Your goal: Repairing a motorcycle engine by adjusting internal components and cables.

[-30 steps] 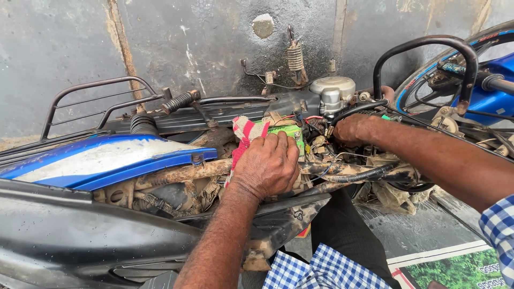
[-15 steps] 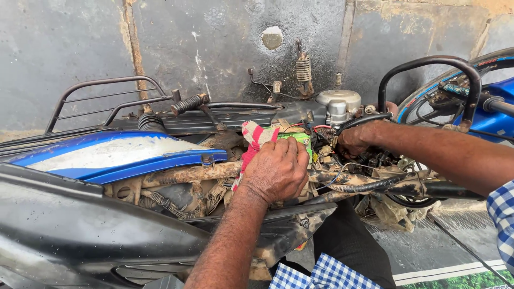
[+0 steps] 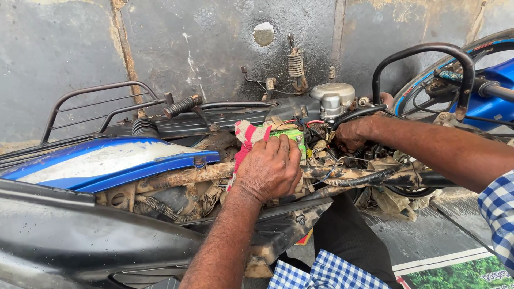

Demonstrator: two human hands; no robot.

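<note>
Item 1: my left hand (image 3: 270, 168) pressed flat on the small green box-shaped unit (image 3: 289, 138) and red-and-white striped rag (image 3: 247, 136) mid-frame of the stripped motorcycle's muddy frame rail (image 3: 182, 175), my right hand (image 3: 353, 134) closed among tangled black wiring (image 3: 353, 179) beside it, hands apart; best held steady, wires unstrained.

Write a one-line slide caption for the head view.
Left hand presses a striped rag on the motorcycle frame; right hand reaches into wiring.
</note>
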